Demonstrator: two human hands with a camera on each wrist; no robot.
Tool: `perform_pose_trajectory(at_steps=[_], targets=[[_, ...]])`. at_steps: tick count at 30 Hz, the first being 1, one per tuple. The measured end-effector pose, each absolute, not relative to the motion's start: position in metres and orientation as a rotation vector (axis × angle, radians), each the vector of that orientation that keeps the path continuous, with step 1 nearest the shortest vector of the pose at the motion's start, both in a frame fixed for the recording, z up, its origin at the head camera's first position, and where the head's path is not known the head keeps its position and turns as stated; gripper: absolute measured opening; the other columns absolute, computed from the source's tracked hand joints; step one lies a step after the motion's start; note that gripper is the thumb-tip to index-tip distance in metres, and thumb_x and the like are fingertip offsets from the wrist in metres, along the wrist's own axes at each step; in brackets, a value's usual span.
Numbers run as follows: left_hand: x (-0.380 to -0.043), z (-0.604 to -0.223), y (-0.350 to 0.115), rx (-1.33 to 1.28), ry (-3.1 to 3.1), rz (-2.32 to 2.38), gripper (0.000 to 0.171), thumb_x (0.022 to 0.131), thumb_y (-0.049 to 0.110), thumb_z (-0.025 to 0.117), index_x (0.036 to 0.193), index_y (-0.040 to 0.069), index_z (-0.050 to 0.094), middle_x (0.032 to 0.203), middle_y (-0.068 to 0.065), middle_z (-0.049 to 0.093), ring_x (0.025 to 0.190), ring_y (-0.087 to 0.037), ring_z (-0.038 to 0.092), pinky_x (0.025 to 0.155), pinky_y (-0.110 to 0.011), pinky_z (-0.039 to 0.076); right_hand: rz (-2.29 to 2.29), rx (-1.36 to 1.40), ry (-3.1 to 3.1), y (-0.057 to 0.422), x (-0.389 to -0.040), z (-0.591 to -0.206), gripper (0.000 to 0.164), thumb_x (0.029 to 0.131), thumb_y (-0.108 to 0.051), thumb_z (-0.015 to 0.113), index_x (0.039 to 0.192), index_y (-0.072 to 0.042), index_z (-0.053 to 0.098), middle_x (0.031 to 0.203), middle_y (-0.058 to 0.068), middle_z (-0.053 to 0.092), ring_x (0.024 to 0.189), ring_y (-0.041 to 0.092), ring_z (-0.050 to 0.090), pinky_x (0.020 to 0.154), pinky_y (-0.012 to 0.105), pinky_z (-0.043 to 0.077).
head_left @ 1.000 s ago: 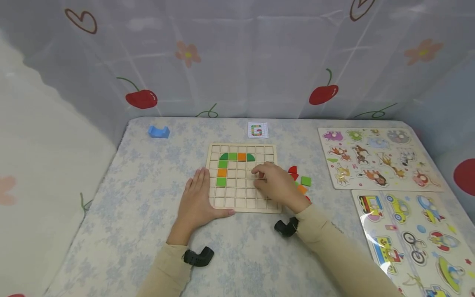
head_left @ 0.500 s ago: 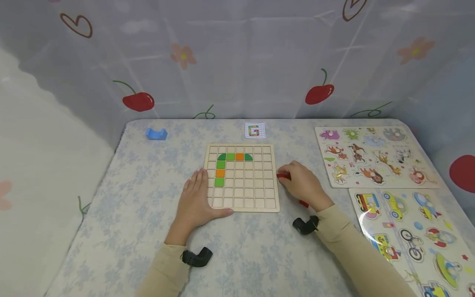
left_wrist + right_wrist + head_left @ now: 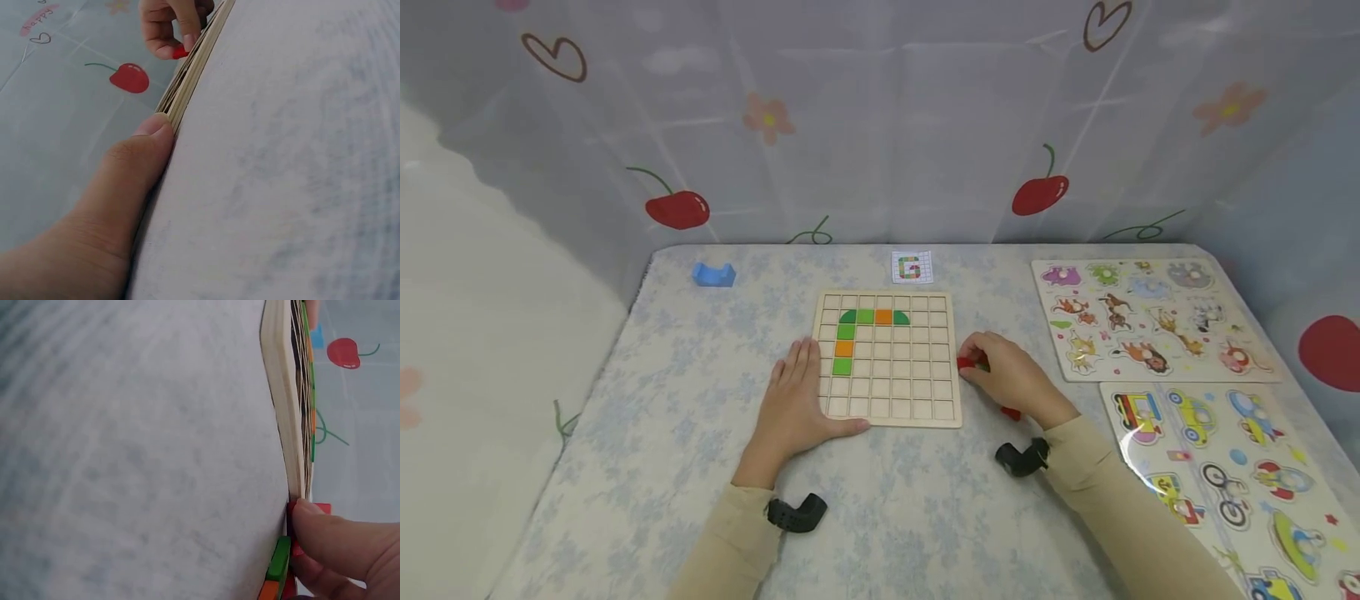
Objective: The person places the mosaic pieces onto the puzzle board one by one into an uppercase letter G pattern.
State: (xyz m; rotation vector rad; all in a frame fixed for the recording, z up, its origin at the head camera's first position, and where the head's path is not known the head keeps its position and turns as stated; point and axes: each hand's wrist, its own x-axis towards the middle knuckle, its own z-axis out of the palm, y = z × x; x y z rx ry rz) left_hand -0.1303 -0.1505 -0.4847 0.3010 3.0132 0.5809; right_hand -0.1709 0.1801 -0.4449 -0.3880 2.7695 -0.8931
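Note:
A wooden grid board [image 3: 902,389] lies on the table, bearing a hooked line of green and orange tiles [image 3: 844,349] along its left and upper cells. My left hand [image 3: 788,408] rests at the board's left side, fingers straight and thumb along the front edge. Just off the right edge, my right hand [image 3: 1013,377] pinches a small red tile [image 3: 965,364] between thumb and fingers. Another red tile [image 3: 1011,412] shows below that hand. In the right wrist view, a green tile [image 3: 279,559] and an orange tile [image 3: 269,590] lie close by the thumb. The palm hides other loose pieces.
Behind the board lies a small pattern card [image 3: 912,267] with a coloured G. A blue block [image 3: 714,275] stands at the back left. Two picture puzzle boards, one with animals [image 3: 1157,367] and one with vehicles [image 3: 1198,454], cover the right side.
My right hand has moved from over the board to the loose tiles at its right and taken hold of a red one. The left hand stays in place.

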Motion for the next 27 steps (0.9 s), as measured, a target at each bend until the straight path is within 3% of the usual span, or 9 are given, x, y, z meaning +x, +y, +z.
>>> perform_pose_trajectory(at_steps=[4, 10, 16, 23, 27], targets=[[-0.130, -0.488, -0.152, 0.296, 3.021, 0.598, 0.146, 0.059, 0.097, 0.055, 0.160, 0.005, 0.003, 0.168, -0.012, 0.004, 0.157, -0.027, 0.002, 0.125, -0.053, 0.009, -0.950, -0.391, 2.726, 0.182, -0.171, -0.447, 0.014, 0.095, -0.019, 0.068, 0.105, -0.016, 0.059, 0.095, 0.002, 0.063, 0.085, 0.020, 0.055, 0.078, 0.034, 0.046], [-0.130, -0.489, -0.152, 0.301, 3.026, 0.594, 0.146, 0.059, 0.097, 0.055, 0.160, 0.006, 0.002, 0.168, -0.011, 0.003, 0.157, -0.026, 0.002, 0.125, -0.052, 0.009, -1.002, -0.432, 2.709, 0.186, -0.173, -0.447, 0.022, 0.096, -0.015, 0.067, 0.118, -0.016, 0.064, 0.087, 0.002, 0.059, 0.078, 0.018, 0.052, 0.071, 0.031, 0.045], [-0.129, -0.489, -0.152, 0.297, 3.026, 0.590, 0.145, 0.059, 0.096, 0.055, 0.160, 0.006, 0.003, 0.169, -0.010, 0.003, 0.157, -0.025, 0.001, 0.126, -0.051, 0.009, -1.081, -0.389, 2.697, 0.190, -0.178, -0.446, 0.018, 0.094, -0.017, 0.070, 0.110, -0.012, 0.064, 0.076, 0.004, 0.052, 0.062, 0.017, 0.045, 0.054, 0.025, 0.039], [-0.129, -0.489, -0.152, 0.303, 3.031, 0.589, 0.145, 0.059, 0.097, 0.053, 0.160, 0.007, 0.002, 0.168, -0.010, 0.003, 0.157, -0.025, 0.002, 0.126, -0.051, 0.009, -1.167, -0.328, 2.663, 0.191, -0.179, -0.443, 0.019, 0.094, -0.016, 0.068, 0.110, -0.010, 0.058, 0.084, 0.007, 0.053, 0.065, 0.020, 0.047, 0.054, 0.027, 0.040], [-0.129, -0.489, -0.152, 0.306, 3.035, 0.591, 0.145, 0.059, 0.096, 0.055, 0.160, 0.006, 0.003, 0.168, -0.011, 0.005, 0.157, -0.026, 0.003, 0.125, -0.051, 0.010, -1.172, -0.356, 2.664, 0.190, -0.180, -0.442, 0.025, 0.097, -0.016, 0.065, 0.121, -0.011, 0.060, 0.084, 0.007, 0.052, 0.066, 0.020, 0.046, 0.055, 0.027, 0.040]])
